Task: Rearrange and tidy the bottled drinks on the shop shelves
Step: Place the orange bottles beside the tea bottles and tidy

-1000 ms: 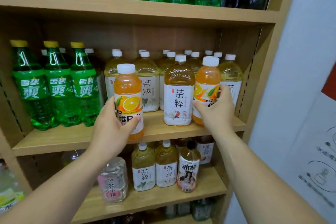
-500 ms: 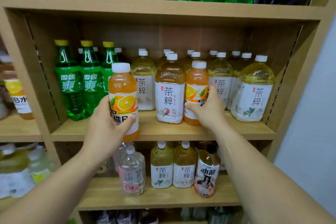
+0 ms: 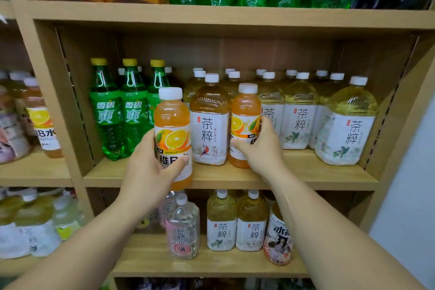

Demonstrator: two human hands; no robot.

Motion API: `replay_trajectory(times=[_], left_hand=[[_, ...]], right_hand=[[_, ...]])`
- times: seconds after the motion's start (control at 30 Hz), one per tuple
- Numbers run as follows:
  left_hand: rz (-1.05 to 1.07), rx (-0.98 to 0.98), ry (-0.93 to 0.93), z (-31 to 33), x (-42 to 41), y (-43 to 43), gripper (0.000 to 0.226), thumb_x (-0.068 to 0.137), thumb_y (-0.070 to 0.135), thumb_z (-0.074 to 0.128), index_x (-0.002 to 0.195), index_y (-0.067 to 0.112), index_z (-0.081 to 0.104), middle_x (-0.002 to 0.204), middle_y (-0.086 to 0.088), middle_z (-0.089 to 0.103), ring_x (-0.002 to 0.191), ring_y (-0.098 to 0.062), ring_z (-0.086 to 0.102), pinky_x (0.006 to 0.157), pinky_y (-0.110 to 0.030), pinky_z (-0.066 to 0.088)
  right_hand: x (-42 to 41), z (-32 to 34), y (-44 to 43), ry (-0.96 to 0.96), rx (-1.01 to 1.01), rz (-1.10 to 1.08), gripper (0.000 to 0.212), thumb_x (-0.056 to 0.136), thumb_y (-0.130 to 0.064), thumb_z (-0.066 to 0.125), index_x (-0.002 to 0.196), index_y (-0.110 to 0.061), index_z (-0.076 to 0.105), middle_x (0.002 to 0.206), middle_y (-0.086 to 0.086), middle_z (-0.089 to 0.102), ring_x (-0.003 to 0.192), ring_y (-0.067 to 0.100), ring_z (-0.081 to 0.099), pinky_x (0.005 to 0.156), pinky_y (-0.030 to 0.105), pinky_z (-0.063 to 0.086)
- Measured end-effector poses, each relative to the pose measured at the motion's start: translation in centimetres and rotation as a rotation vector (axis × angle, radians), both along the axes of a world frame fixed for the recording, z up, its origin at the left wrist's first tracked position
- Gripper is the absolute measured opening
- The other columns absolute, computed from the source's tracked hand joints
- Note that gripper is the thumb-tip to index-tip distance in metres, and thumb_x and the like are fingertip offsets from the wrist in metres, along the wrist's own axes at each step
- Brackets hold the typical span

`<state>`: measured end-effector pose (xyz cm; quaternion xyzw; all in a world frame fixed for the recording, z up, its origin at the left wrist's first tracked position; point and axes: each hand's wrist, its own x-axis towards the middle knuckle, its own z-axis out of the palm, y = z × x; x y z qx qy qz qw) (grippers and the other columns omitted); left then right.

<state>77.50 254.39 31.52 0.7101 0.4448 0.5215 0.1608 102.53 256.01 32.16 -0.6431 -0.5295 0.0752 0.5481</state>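
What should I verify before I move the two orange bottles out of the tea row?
1. Left hand grips the left orange bottle: ok.
2. Right hand grips the right orange bottle: ok.
3. White caps on both: ok.
4. Parrot-label tea bottle between them stands upright: ok.
5. Free room beside the orange bottle in the left unit: cannot tell.

On the middle shelf (image 3: 235,176) soda bottles (image 3: 106,110) stand left, tea bottles (image 3: 299,110) right (rows running back). A front tea bottle (image 3: 209,122) stands between the left juice bottle (image 3: 173,125), out before the shelf's edge, and the right juice bottle (image 3: 244,113).
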Motion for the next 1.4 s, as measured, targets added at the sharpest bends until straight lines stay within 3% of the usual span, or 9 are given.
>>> replay_trajectory(times=[0.37,0.57,0.7,0.83,1.03,1.17,1.23,1.3,1.4], left_hand=[[-0.226,0.043,0.097,0.4,10.0,-0.9,0.061,0.082,0.033,0.080,0.135,0.031,0.048,0.122,0.011,0.062,0.112,-0.008,0.058,0.095,-0.033,0.051],[-0.151,0.022,0.152,0.9,13.7,0.3,0.066,0.087,0.033,0.076,0.143,0.028,0.041,0.131,0.006,0.061,0.119,-0.015,0.058,0.091,-0.025,0.041],[-0.011,-0.002,0.216,0.8,14.3,0.9,0.069,0.087,0.035,0.077,0.143,0.025,0.039,0.125,0.000,0.066,0.113,-0.023,0.064,0.084,-0.027,0.045],[0.096,0.076,0.261,0.3,14.1,0.8,0.058,0.088,0.038,0.074,0.135,0.018,0.047,0.109,-0.008,0.072,0.099,-0.032,0.069,0.075,-0.034,0.050],[0.048,0.117,0.238,-1.3,11.8,-0.4,0.049,0.087,0.035,0.076,0.128,0.016,0.056,0.103,-0.002,0.066,0.095,-0.025,0.066,0.075,-0.033,0.046],[0.072,0.235,0.207,-5.9,8.8,-2.2,0.029,0.083,0.027,0.080,0.104,0.016,0.064,0.079,0.008,0.057,0.068,-0.019,0.060,0.060,-0.034,0.050],[0.065,0.198,0.236,-9.2,7.5,-2.9,0.022,0.081,0.024,0.082,0.090,0.017,0.064,0.072,0.008,0.056,0.063,-0.015,0.056,0.056,-0.034,0.051],[0.042,0.080,0.309,-12.3,6.9,-3.1,0.021,0.082,0.026,0.082,0.090,0.020,0.064,0.076,0.011,0.057,0.066,-0.009,0.057,0.058,-0.031,0.051],[-0.019,-0.166,0.411,-14.8,7.1,-2.2,0.047,0.085,0.033,0.078,0.127,0.018,0.061,0.113,0.004,0.062,0.105,-0.014,0.061,0.086,-0.030,0.051]], right_hand=[[7.0,0.0,-4.3,-0.037,-0.003,-0.140,0.079,0.075,-0.034,0.089,0.137,-0.026,0.041,0.132,-0.004,0.059,0.118,0.017,0.059,0.095,0.036,0.050],[8.1,-1.3,-5.7,-0.048,-0.125,-0.022,0.092,0.077,-0.038,0.086,0.152,-0.027,0.034,0.141,-0.006,0.057,0.125,0.015,0.056,0.095,0.029,0.043],[7.8,-1.3,-5.7,-0.042,-0.139,-0.026,0.091,0.079,-0.031,0.086,0.153,-0.025,0.034,0.143,-0.003,0.058,0.128,0.017,0.056,0.097,0.027,0.043],[6.4,-1.5,-5.0,-0.043,-0.141,-0.025,0.082,0.082,-0.028,0.084,0.149,-0.023,0.037,0.142,-0.004,0.058,0.127,0.017,0.057,0.092,0.024,0.043],[5.4,-3.4,-5.6,-0.066,-0.036,-0.062,0.072,0.084,-0.032,0.080,0.146,-0.026,0.044,0.133,-0.008,0.061,0.119,0.010,0.057,0.096,0.025,0.047],[4.3,-6.8,-9.4,-0.239,0.224,-0.191,0.019,0.090,-0.028,0.071,0.106,-0.022,0.064,0.089,-0.013,0.057,0.080,0.005,0.053,0.068,0.022,0.044],[3.8,-9.5,-10.5,-0.294,0.157,-0.129,0.006,0.091,-0.028,0.067,0.092,-0.023,0.068,0.078,-0.014,0.059,0.073,0.005,0.056,0.062,0.024,0.048],[3.7,-12.1,-10.3,-0.342,-0.043,-0.048,0.011,0.093,-0.031,0.064,0.097,-0.025,0.072,0.087,-0.014,0.066,0.081,0.003,0.061,0.071,0.026,0.054],[3.5,-13.8,-8.9,-0.459,-0.348,0.032,0.034,0.098,-0.033,0.061,0.129,-0.019,0.064,0.119,-0.004,0.065,0.111,0.013,0.059,0.094,0.031,0.051]])
